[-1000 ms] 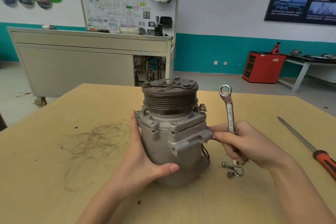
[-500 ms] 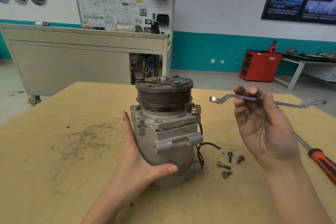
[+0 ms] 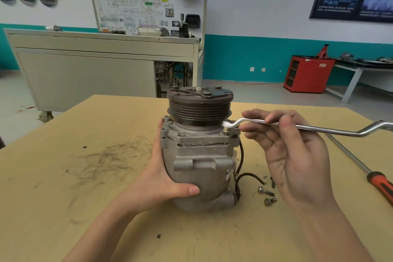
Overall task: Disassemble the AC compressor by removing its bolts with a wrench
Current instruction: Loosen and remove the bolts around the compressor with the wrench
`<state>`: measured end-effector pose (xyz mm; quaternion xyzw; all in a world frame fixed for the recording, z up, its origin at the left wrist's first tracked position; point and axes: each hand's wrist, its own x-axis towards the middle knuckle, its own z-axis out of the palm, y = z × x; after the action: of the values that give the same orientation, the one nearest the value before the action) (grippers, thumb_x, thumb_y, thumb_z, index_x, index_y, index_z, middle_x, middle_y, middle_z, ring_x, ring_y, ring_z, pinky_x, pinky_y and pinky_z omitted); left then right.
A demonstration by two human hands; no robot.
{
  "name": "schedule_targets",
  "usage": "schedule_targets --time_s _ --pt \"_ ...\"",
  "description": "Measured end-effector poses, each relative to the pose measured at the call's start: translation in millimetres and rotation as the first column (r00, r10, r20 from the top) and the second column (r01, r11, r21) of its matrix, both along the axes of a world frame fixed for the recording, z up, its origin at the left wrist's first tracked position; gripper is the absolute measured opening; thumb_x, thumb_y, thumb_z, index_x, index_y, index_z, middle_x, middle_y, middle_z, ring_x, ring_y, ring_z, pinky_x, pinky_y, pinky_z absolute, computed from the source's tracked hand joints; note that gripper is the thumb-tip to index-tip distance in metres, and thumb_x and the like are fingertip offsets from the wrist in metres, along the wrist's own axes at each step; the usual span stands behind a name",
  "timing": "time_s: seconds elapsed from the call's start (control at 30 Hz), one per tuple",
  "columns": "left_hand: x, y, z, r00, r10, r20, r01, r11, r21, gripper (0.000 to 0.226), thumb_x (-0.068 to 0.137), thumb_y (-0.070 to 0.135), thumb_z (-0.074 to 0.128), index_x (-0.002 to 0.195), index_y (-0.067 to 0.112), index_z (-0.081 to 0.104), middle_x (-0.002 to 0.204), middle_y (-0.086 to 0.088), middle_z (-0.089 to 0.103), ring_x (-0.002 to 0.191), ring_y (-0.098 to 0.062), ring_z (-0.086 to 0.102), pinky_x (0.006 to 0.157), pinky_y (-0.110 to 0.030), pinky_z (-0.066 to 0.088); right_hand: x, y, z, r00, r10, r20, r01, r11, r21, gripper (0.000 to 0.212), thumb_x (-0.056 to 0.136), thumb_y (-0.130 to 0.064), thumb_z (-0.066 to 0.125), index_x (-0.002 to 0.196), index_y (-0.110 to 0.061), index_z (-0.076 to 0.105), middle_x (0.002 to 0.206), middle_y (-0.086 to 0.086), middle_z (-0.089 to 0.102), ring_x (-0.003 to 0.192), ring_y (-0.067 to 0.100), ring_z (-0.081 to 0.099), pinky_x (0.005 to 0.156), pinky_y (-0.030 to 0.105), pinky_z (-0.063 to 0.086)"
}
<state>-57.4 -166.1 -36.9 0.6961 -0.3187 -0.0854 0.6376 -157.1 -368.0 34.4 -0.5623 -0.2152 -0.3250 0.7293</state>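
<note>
The grey AC compressor (image 3: 200,155) stands upright on the wooden table (image 3: 85,208), dark pulley on top. My left hand (image 3: 161,178) wraps around its left side and front, thumb across the lower body. My right hand (image 3: 291,151) holds a silver offset ring wrench (image 3: 331,130) level, palm up, fingers curled over the shaft. The wrench's ring end rests on a bolt at the housing's upper right corner (image 3: 228,125). Three loose bolts (image 3: 266,194) lie on the table to the right of the compressor's base.
A red-handled screwdriver (image 3: 370,174) lies on the table at the right. Dark scratch marks (image 3: 106,157) cover the tabletop to the left. Behind the table stand a grey cabinet (image 3: 85,66) with a wiring display board, a red box (image 3: 306,74) and a white bench.
My right hand lifted the wrench from upright beside the compressor, turned it level, then brought its ring end left onto the upper right bolt. My left hand has stayed on the compressor.
</note>
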Motion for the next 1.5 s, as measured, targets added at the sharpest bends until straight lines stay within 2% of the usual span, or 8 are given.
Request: schedule_targets --time_s 0.13,0.37,0.67,0.77,0.9,1.17,1.37,1.5 --pt "3 2 -10 0.998 0.052 0.044 -0.051 0.999 -0.013 0.156 0.033 0.071 0.088 0.155 0.023 0.003 0.124 0.038 0.054 0.115 0.013 0.054 0.081 -0.005 0.046 1 -2 -1 0.999 0.048 -0.024 -0.047 0.999 0.016 0.024 0.093 -0.02 0.039 0.084 -0.009 0.059 0.094 0.014 0.071 0.082 0.025 0.069 0.074 0.027 0.054" --pt "2 0 -6 0.996 0.06 0.064 -0.058 0.998 -0.04 0.155 0.035 0.079 0.081 0.155 0.025 -0.001 0.137 0.038 0.043 0.12 0.02 0.045 0.084 -0.001 0.042 11 -17 16 0.96 0.22 -0.175 -0.219 0.975 0.027 0.036 0.088 -0.01 0.034 0.072 -0.015 0.065 0.088 0.016 0.07 0.074 0.025 0.068 0.067 0.028 0.054" --pt "5 -1 -16 0.986 0.148 0.082 -0.147 0.989 -0.029 0.153 0.032 0.085 0.078 0.154 0.018 0.012 0.114 0.046 0.055 0.106 0.021 0.054 0.074 0.001 0.044 36 -24 17 0.853 0.435 -0.288 -0.369 0.893 0.257 0.014 0.085 -0.016 0.04 0.08 -0.008 0.05 0.086 0.018 0.071 0.065 0.019 0.068 0.062 0.025 0.056" --pt "5 -2 -17 0.984 0.161 0.08 -0.159 0.987 -0.04 0.15 0.034 0.084 0.078 0.152 0.016 0.015 0.109 0.047 0.057 0.103 0.022 0.055 0.073 0.002 0.043 33 -24 10 0.892 0.366 -0.265 -0.315 0.924 0.214 0.02 0.088 -0.021 0.042 0.086 -0.006 0.054 0.092 0.02 0.072 0.071 0.022 0.07 0.064 0.024 0.056" --pt "6 -3 -21 0.981 0.166 0.105 -0.164 0.986 -0.027 0.13 0.046 0.062 0.079 0.151 0.019 0.018 0.11 0.047 0.056 0.104 0.023 0.054 0.073 0.002 0.043 21 -16 3 0.997 0.031 -0.066 -0.032 0.999 -0.013 0.026 0.096 -0.023 0.039 0.092 -0.002 0.054 0.095 0.015 0.073 0.079 0.025 0.072 0.07 0.026 0.056" --pt "7 -2 -21 0.977 0.174 0.12 -0.173 0.985 -0.019 0.128 0.047 0.061 0.077 0.152 0.021 0.016 0.111 0.049 0.054 0.105 0.023 0.052 0.074 0.003 0.041 6 5 2 0.918 -0.271 0.29 0.363 0.87 -0.334 0.011 0.099 -0.021 0.041 0.096 -0.014 0.05 0.098 0.013 0.065 0.081 0.019 0.07 0.072 0.029 0.055" --pt "2 -2 -16 0.979 0.176 0.106 -0.174 0.984 -0.03 0.147 0.037 0.082 0.076 0.153 0.016 0.016 0.11 0.052 0.052 0.104 0.025 0.051 0.072 0.005 0.04 12 8 -1 0.928 -0.244 0.283 0.33 0.89 -0.315 0.012 0.1 -0.016 0.036 0.094 -0.014 0.047 0.095 0.012 0.064 0.073 0.019 0.065 0.07 0.029 0.052" --pt "-1 -2 -12 0.982 0.166 0.095 -0.162 0.986 -0.051 0.152 0.033 0.086 0.075 0.154 0.016 0.014 0.109 0.05 0.054 0.102 0.025 0.053 0.072 0.004 0.041 21 3 1 0.999 -0.021 0.029 0.022 0.998 -0.055 0.015 0.098 -0.014 0.027 0.091 -0.012 0.041 0.083 0.007 0.069 0.067 0.018 0.064 0.068 0.027 0.051"
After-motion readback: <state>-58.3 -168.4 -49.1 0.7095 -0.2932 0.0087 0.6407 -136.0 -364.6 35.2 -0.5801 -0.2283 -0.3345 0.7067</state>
